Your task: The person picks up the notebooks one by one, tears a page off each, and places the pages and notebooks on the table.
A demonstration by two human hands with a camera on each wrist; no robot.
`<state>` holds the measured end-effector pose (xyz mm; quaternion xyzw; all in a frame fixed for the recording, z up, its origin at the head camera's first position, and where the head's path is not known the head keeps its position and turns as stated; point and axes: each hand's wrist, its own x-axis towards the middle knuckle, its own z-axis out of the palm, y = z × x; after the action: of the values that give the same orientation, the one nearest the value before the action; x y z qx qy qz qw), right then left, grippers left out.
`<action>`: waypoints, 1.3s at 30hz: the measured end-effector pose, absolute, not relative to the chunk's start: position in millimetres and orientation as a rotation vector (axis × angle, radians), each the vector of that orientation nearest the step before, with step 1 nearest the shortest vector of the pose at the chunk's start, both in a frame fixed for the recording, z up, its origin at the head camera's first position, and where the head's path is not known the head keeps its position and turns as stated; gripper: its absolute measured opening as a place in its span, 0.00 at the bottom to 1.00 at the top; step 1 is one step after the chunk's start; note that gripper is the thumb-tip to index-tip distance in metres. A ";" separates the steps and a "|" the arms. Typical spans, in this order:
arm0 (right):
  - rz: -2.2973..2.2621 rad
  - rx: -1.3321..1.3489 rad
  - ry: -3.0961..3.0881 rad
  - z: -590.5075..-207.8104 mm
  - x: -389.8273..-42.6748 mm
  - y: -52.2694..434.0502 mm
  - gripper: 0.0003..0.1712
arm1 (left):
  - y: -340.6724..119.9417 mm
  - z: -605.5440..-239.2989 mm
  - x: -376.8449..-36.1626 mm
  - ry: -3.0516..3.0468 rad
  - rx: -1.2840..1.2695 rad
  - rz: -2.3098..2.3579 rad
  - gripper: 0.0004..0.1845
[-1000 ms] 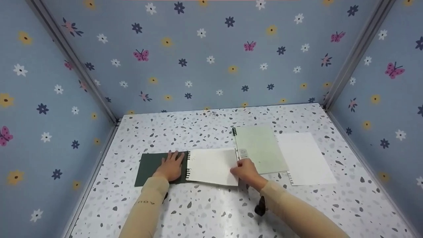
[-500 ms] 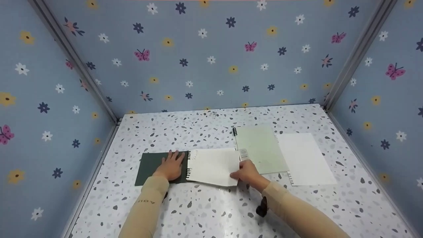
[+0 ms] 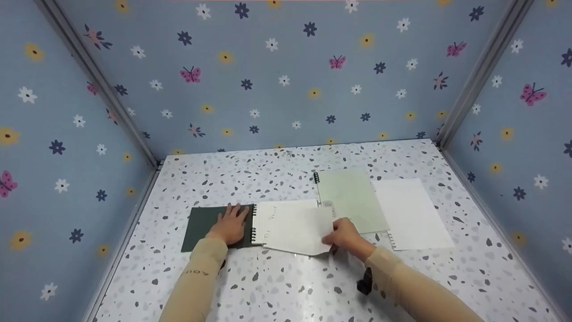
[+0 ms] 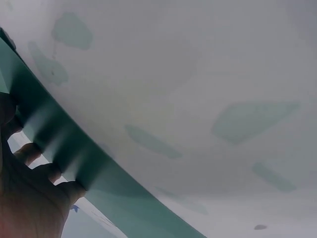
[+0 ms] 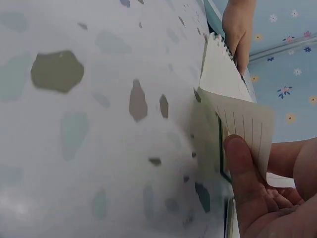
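The speckled terrazzo-pattern tabletop (image 3: 286,286) fills the floor of the booth, with blue walls (image 3: 277,71) printed with flowers and butterflies closing in on three sides. Out on the right side of the table lies a loose white sheet (image 3: 413,214) with a torn perforated edge, and just beside it, overlapping its left edge, a pale green sheet (image 3: 353,201). A black-tipped pen (image 3: 317,185) lies along the green sheet's left edge.

Centre stage, the spiral notebook (image 3: 277,214) lies open and flat, its dark green cover (image 3: 201,223) folded out to the left. The left hand (image 3: 231,226) is pressed flat on that cover, fingers straight and spread, fingertips up against the wire binding (image 3: 254,226); from the left wrist camera the fingers (image 4: 47,171) lie on the green cover's edge.

And the right hand (image 3: 346,236) has the top lined page (image 3: 297,232) by its right edge, thumb and fingers pinching it. The page is pulled askew across the white page below, its lower corner hanging over the notebook's bottom edge. The right wrist view shows the thumb (image 5: 242,173) clamped on the ruled paper, the sheet lifted off the block.

A small black clip-like object (image 3: 364,286) sits on the table just under the right sleeve (image 3: 415,290).
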<state>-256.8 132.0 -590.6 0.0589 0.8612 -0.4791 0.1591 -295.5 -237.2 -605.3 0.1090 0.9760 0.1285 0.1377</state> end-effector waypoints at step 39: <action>-1.422 0.027 2.296 -587.4 -224.5 168.5 0.10 | -315.7 -576.5 -278.2 2.743 -0.439 0.401 0.55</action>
<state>-224.5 168.5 -587.4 0.0099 0.8297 -0.5137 0.2185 -278.2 -315.7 -576.5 -0.1544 0.9636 0.1410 0.1668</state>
